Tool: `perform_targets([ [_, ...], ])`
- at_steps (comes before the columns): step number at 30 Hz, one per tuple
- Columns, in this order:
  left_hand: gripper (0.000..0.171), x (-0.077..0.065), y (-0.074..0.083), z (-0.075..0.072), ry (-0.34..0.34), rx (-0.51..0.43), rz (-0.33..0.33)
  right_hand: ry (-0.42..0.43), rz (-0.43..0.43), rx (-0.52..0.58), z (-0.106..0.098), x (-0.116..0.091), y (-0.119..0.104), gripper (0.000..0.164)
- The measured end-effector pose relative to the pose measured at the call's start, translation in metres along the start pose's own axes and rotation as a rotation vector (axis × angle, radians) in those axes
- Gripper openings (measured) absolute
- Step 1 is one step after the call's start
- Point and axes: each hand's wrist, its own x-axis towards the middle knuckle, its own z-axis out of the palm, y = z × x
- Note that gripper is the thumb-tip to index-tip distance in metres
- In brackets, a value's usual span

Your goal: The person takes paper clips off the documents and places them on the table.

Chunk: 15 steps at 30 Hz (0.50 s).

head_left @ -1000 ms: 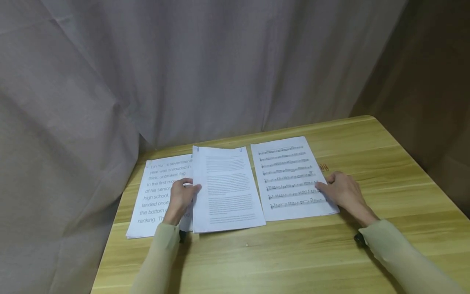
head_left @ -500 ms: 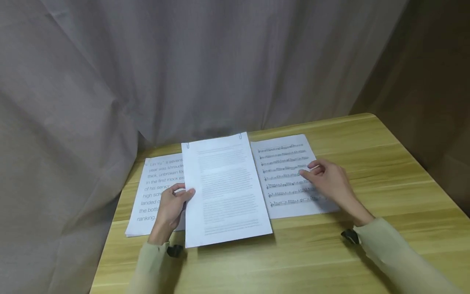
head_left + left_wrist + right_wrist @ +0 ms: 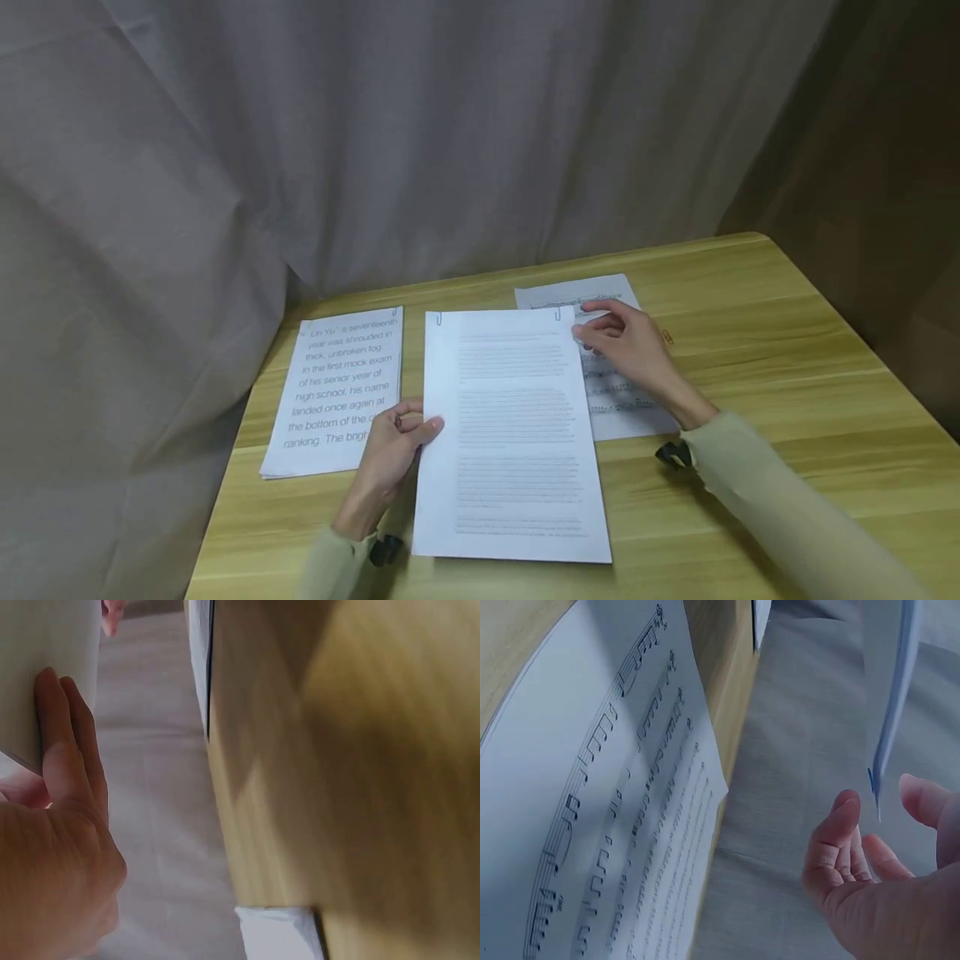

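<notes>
My left hand [image 3: 393,446] pinches the left edge of a stack of printed sheets [image 3: 517,433], thumb on the front and fingers behind. The stack is lifted off the table, with a paper clip [image 3: 439,318] on its top left corner and another paper clip [image 3: 557,314] on the top right. Beside that right corner is my right hand [image 3: 630,346]; in the right wrist view its thumb and fingers stand apart on either side of the corner. Sheet music [image 3: 626,421] lies behind, partly covered by the stack and the hand.
To the left lies a large-print text stack [image 3: 337,383] with a paper clip [image 3: 394,312] at its top right corner. An orange paper clip [image 3: 667,337] is on the wooden table [image 3: 795,350] right of the sheet music. A grey curtain [image 3: 465,142] hangs behind.
My left hand has raised the printed stack off the table and brought it nearer and to the right, uncovering the large-print text. My right hand has moved up and left to the stack's top corner.
</notes>
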Motion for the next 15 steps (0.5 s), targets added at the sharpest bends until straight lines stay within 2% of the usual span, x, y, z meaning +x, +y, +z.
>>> perform_targets([
  [3,0.028,-0.004,-0.006,0.005,-0.024,-0.011,-0.009,-0.013,0.007,-0.007,0.004,0.003,0.002,0.048],
  [7,0.028,-0.009,-0.011,0.009,-0.061,-0.022,-0.025,-0.016,-0.006,-0.017,0.006,0.003,0.005,0.037],
  [15,0.029,-0.013,-0.017,0.010,-0.122,-0.023,-0.055,-0.036,-0.049,0.011,0.007,0.002,0.009,0.023],
])
